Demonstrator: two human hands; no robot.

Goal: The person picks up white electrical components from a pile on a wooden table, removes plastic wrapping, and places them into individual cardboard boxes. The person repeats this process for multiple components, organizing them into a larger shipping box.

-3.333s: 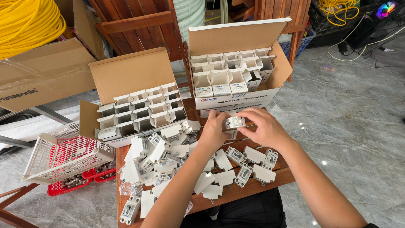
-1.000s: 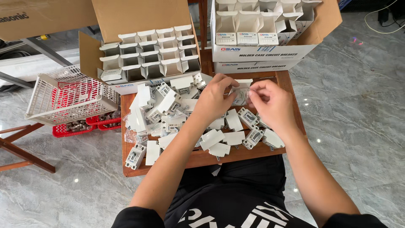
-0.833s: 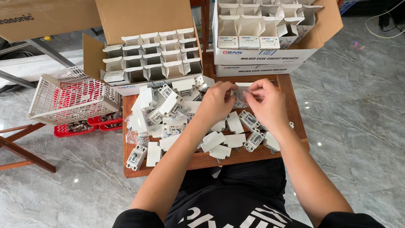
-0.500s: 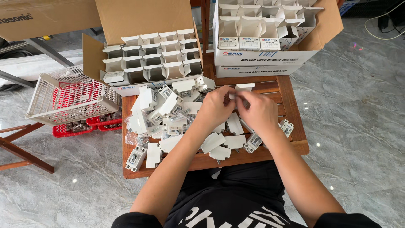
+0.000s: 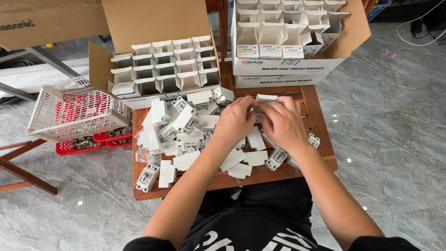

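Here, a small white part (image 5: 257, 116) is pinched between the left hand (image 5: 237, 122) and right hand (image 5: 284, 124) above the wooden worktop (image 5: 320, 116) — both grips pressed on it. Two cartons are counted — one (image 5: 158, 28) left, one (image 5: 283, 67) right — plus one white basket (image 5: 74, 111).

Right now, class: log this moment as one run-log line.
left hand: on small white part | right hand: same part | under: wooden table | left: part pile | behind: compartment boxes
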